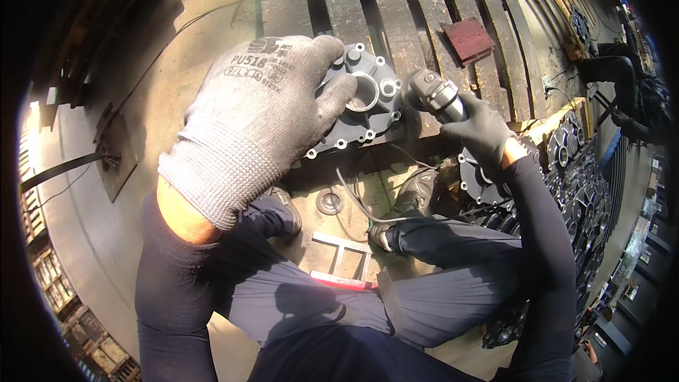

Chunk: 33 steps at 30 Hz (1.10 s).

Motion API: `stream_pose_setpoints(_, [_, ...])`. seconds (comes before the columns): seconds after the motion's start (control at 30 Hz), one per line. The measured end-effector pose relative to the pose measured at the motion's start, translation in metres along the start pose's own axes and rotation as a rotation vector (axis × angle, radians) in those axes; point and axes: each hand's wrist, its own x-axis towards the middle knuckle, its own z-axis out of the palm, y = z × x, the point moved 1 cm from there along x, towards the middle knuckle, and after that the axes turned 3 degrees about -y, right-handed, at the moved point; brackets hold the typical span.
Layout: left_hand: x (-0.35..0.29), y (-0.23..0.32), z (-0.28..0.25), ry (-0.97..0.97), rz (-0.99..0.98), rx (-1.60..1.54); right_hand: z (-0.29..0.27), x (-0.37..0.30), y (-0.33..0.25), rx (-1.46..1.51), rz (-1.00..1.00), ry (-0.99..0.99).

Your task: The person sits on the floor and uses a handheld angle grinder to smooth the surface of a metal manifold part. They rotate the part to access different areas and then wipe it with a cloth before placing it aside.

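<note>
A grey metal housing cover [378, 76], with a round bore and bolt holes around its edge, lies at the near edge of a wooden pallet top. My left hand [258, 95], in a light grey knit glove, is closed on the cover's left side, its thumb by the bore; the glove hides that part. In a dark grey glove, my right hand [482, 129] wraps round a handheld angle grinder [444, 97]. The grinder's rounded metal head is just right of the cover, seemingly apart from it. Its working face is turned out of sight.
A dark red block [469, 41] lies on the slatted pallet [283, 0]. Several similar covers [566, 191] are piled at the right. Below, a cable [348, 185], a round disc [329, 202] and a pale metal frame [341, 255] are near my feet. Another person [614, 85] is at far right.
</note>
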Motion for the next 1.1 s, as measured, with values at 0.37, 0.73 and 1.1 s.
stream_pose_setpoints(0.37, [0.001, -0.004, 0.003, 0.002, -0.006, -0.008, 0.016, 0.055, -0.011, 0.489, -0.059, -0.292])
stream_pose_setpoints(0.73, [-0.001, -0.005, -0.002, -0.015, -0.043, 0.005, 0.015, 0.043, -0.021, 0.681, 0.111, -0.411])
stream_pose_setpoints(1.1, [0.001, -0.002, 0.001, 0.005, -0.011, -0.003, 0.069, -0.019, -0.015, 1.333, 0.295, -0.339])
